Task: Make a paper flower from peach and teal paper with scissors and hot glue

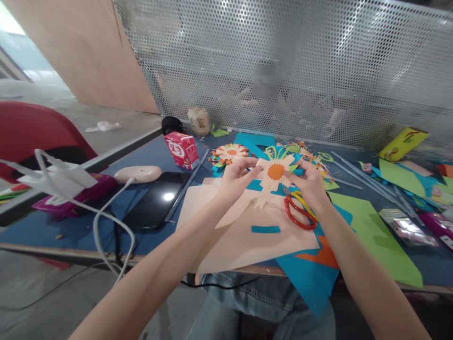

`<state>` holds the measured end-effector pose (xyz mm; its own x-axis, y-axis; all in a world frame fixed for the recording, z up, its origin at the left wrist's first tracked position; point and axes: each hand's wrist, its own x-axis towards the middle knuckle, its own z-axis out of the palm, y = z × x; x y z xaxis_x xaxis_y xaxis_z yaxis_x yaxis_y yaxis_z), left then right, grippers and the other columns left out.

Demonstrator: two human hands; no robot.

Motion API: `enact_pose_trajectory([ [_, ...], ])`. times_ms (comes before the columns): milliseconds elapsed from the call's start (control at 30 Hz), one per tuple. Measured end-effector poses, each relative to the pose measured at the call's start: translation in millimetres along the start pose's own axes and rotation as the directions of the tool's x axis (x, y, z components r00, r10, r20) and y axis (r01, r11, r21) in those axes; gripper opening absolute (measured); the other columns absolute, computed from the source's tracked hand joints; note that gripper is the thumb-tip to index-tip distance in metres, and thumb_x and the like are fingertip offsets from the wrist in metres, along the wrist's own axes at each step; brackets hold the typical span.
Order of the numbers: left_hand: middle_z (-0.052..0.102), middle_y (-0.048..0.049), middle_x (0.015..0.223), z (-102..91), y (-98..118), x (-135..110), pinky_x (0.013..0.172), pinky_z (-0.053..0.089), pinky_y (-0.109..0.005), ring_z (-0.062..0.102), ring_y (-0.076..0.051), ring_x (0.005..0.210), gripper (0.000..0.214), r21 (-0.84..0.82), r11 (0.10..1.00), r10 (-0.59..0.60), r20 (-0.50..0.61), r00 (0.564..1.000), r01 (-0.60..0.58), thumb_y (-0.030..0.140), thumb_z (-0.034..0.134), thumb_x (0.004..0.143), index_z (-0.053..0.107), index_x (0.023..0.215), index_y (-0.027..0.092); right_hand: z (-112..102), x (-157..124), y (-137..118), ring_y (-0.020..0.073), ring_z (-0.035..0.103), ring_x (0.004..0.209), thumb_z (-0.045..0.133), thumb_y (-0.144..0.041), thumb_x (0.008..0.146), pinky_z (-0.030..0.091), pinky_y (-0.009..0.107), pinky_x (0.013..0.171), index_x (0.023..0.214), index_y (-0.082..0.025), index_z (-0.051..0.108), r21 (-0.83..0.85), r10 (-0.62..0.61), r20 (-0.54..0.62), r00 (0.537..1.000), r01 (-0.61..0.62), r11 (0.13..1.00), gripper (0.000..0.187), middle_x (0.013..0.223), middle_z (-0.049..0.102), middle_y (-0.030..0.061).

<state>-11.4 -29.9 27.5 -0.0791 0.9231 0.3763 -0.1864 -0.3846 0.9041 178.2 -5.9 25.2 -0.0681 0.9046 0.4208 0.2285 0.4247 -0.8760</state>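
Observation:
Between my two hands is a paper flower with pale peach petals, a round orange centre with a jagged edge, and green pieces at its top. My left hand pinches its left side between thumb and fingers. On the right side my right hand grips it, with the thumb near the orange centre. Below lies a large peach paper sheet bearing a small blue paper strip. Red and yellow-handled scissors rest just under my right hand. Another paper flower lies behind my left hand.
A black phone, a pink box and a white charger with cables stand at left. Green paper and blue paper spread at right, the blue over the table edge. A perforated metal panel closes the back.

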Motion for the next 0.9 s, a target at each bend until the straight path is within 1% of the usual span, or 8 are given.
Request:
enact_pose_trajectory([
  [100, 0.059, 0.0000, 0.075, 0.6, 0, 1, 0.063, 0.043, -0.023, 0.053, -0.011, 0.070, 0.022, 0.001, 1.000, 0.000, 0.001, 1.000, 0.000, 0.032, 0.074, 0.061, 0.061, 0.071, 0.018, 0, -1, 0, 0.0135, 0.056, 0.068, 0.071, -0.039, 0.064, 0.048, 0.028, 0.063, 0.084, -0.019, 0.059, -0.015, 0.005, 0.000, 1.000, -0.005, 1.000, 0.030, 0.077, 0.059, -0.0004],
  [200, 0.053, 0.0018, 0.071, 1.5, -2, 1, 0.061, 0.041, -0.022, 0.050, -0.010, 0.068, 0.025, -0.012, 1.000, 0.023, 0.011, 1.000, -0.023, 0.032, 0.075, 0.059, 0.056, 0.066, 0.017, 0, -2, -1, 0.0130, 0.055, 0.066, 0.071, -0.039, 0.064, 0.048, 0.028, 0.063, 0.084, -0.020, 0.060, -0.031, -0.010, 0.018, 1.000, 0.011, 0.999, 0.030, 0.076, 0.059, -0.0005],
  [267, 0.048, 0.0030, 0.068, 1.4, -5, 2, 0.060, 0.040, -0.021, 0.047, -0.009, 0.067, 0.029, 0.004, 1.000, 0.024, 0.011, 1.000, -0.024, 0.031, 0.077, 0.057, 0.051, 0.063, 0.018, 1, -3, -3, 0.0119, 0.054, 0.062, 0.070, -0.038, 0.065, 0.048, 0.027, 0.061, 0.081, -0.020, 0.059, -0.042, -0.020, 0.034, 0.999, 0.021, 0.999, 0.027, 0.072, 0.057, -0.0013],
  [367, 0.038, 0.0051, 0.061, 0.2, -10, 2, 0.056, 0.037, -0.021, 0.042, -0.008, 0.061, 0.035, 0.054, 0.998, -0.011, -0.012, 1.000, 0.012, 0.030, 0.077, 0.056, 0.044, 0.056, 0.018, 4, -6, -9, 0.0104, 0.051, 0.060, 0.071, -0.038, 0.064, 0.046, 0.025, 0.057, 0.077, -0.019, 0.058, -0.034, -0.031, 0.042, 0.999, 0.033, 0.999, 0.026, 0.070, 0.055, -0.0022],
  [467, 0.030, 0.0060, 0.058, -0.4, -12, 2, 0.053, 0.034, -0.022, 0.036, -0.007, 0.055, 0.039, 0.077, 0.997, 0.004, -0.038, 0.999, -0.001, 0.029, 0.076, 0.058, 0.039, 0.052, 0.018, 7, -8, -13, 0.0103, 0.052, 0.061, 0.072, -0.039, 0.062, 0.046, 0.023, 0.055, 0.077, -0.020, 0.057, -0.005, -0.031, 0.031, 0.999, 0.031, 1.000, 0.029, 0.072, 0.056, -0.0022],
  [700, 0.038, 0.0056, 0.057, -2.1, -13, 3, 0.055, 0.036, -0.023, 0.040, -0.008, 0.057, 0.031, 0.069, 0.998, 0.011, -0.023, 1.000, -0.009, 0.028, 0.076, 0.058, 0.047, 0.054, 0.019, 7, -8, -17, 0.0107, 0.054, 0.062, 0.072, -0.039, 0.063, 0.048, 0.024, 0.055, 0.075, -0.020, 0.057, -0.022, -0.041, 0.045, 0.998, 0.042, 0.999, 0.027, 0.073, 0.058, -0.0013],
  [800, 0.038, 0.0054, 0.059, -3.3, -14, 3, 0.053, 0.034, -0.023, 0.040, -0.008, 0.057, 0.031, 0.090, 0.995, 0.049, -0.054, 0.997, -0.044, 0.026, 0.077, 0.058, 0.047, 0.055, 0.019, 8, -8, -17, 0.0100, 0.054, 0.060, 0.071, -0.038, 0.063, 0.048, 0.023, 0.054, 0.076, -0.020, 0.057, -0.021, -0.045, 0.025, 0.999, 0.046, 0.999, 0.026, 0.074, 0.058, -0.0013],
  [900, 0.042, 0.0054, 0.061, -2.6, -12, 2, 0.049, 0.034, -0.022, 0.041, -0.007, 0.056, 0.030, 0.071, 0.996, 0.060, -0.092, 0.994, -0.054, 0.025, 0.077, 0.057, 0.047, 0.058, 0.019, 9, -9, -16, 0.0096, 0.053, 0.060, 0.072, -0.039, 0.063, 0.048, 0.024, 0.054, 0.077, -0.021, 0.057, 0.005, -0.021, 0.038, 0.999, 0.021, 1.000, 0.028, 0.075, 0.058, -0.0014],
])
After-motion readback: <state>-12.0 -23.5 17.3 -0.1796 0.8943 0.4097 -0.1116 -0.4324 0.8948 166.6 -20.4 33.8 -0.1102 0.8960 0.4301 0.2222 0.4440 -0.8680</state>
